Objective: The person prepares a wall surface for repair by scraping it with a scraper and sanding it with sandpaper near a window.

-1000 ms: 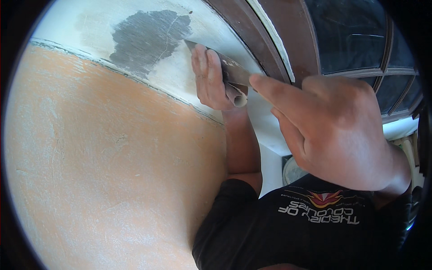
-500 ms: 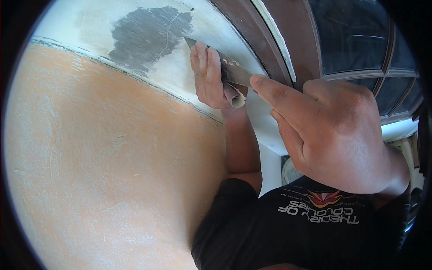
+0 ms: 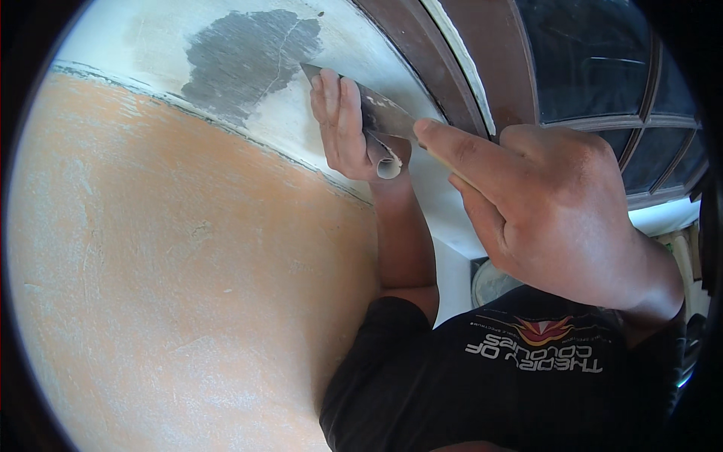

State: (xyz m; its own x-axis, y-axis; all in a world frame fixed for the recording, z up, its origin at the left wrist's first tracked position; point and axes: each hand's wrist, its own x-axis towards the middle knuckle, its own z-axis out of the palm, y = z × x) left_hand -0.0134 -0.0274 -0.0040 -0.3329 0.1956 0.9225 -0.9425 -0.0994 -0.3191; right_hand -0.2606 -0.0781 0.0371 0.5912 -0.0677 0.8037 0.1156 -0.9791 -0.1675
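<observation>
a house being fixed up: a patchy wall (image 3: 188, 264) with a gray spot (image 3: 241, 60) beside a brown window (image 3: 602, 68).

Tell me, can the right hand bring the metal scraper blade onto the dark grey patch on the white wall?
Probably yes. The right hand holds the metal scraper blade, whose tip lies beside the dark grey patch; only the left hand rests nearby.

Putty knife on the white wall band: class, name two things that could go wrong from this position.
1. The putty knife blade corner sits at the grey bare patch; tilted, it might gouge it.
2. The left hand fingers press on the blade while the right hand steers; a slip could nick them or scratch the brown frame.
</observation>
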